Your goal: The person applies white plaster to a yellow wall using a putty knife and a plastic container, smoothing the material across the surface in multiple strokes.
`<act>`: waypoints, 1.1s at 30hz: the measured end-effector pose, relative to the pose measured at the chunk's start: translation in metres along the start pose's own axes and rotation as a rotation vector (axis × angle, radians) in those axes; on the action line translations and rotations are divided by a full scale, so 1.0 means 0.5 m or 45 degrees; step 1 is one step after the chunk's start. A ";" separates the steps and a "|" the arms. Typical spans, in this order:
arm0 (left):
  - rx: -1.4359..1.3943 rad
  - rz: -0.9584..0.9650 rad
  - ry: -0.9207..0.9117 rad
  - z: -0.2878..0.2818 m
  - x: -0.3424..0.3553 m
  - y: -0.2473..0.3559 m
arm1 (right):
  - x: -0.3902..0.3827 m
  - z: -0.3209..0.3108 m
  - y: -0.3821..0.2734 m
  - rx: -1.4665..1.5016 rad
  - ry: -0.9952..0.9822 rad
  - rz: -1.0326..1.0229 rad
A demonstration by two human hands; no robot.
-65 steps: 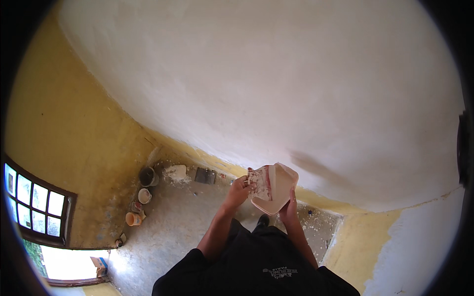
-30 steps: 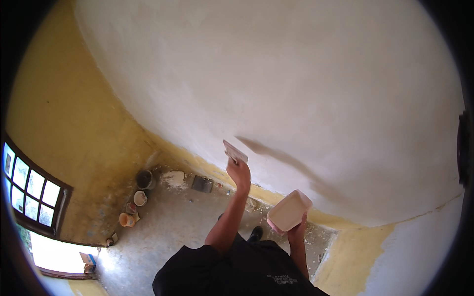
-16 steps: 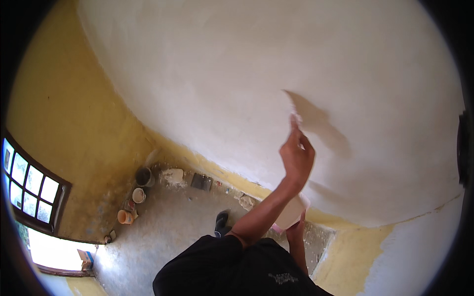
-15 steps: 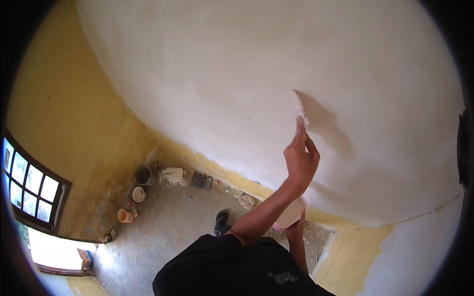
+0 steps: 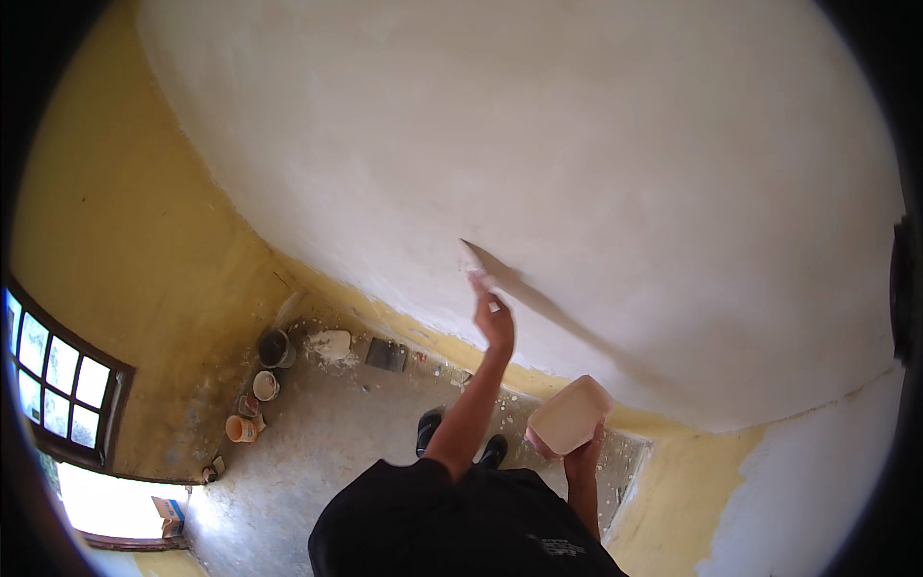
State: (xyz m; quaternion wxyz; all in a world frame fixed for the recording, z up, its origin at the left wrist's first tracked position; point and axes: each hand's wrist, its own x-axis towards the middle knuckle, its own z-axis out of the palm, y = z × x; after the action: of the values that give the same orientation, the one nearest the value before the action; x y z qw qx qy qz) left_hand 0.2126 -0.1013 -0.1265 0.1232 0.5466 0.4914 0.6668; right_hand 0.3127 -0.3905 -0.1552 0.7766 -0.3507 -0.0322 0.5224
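Nearer the smooth white wall's (image 5: 615, 144) bottom edge, I'm steering the left hand's (image 5: 497, 324) clenched flat pale scraper (image 5: 470, 258) to another patch, the right hand (image 5: 586, 451) clutching a pinkish rectangular tub (image 5: 569, 416).

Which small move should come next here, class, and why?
Probably, the left hand should slide the spreader along the white wall: the spreader's tip and shadow meet there, suggesting contact, while the right hand holds the container apart.
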 end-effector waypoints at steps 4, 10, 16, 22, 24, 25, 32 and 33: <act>0.068 0.057 -0.170 0.075 -0.134 0.067 | -0.013 -0.026 -0.008 -0.046 0.034 -0.074; -0.155 -0.014 -0.445 -0.078 -0.226 0.010 | -0.018 -0.045 -0.021 -0.038 0.068 -0.113; -0.310 -0.935 0.235 -0.068 -0.025 -0.160 | -0.005 -0.015 -0.005 0.021 -0.020 -0.044; -0.515 -0.870 0.118 0.002 0.070 0.027 | -0.003 -0.033 0.003 0.020 0.031 -0.066; -0.464 -0.620 0.053 -0.004 0.081 0.163 | 0.004 -0.049 0.010 0.021 0.023 -0.095; -0.406 -0.548 -0.016 -0.007 0.079 0.223 | 0.005 -0.056 0.011 0.025 0.027 -0.095; -0.534 -0.313 -0.280 -0.011 -0.002 0.458 | 0.000 -0.033 0.002 0.028 -0.015 -0.012; -0.517 -0.400 -0.405 -0.026 -0.010 0.472 | -0.001 -0.032 -0.001 0.021 -0.014 -0.013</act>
State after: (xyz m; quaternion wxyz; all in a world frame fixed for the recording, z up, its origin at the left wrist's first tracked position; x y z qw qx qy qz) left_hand 0.2913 -0.2264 0.0581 0.4071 0.5255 0.4012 0.6302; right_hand 0.3196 -0.3993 -0.1669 0.7820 -0.3412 -0.0338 0.5205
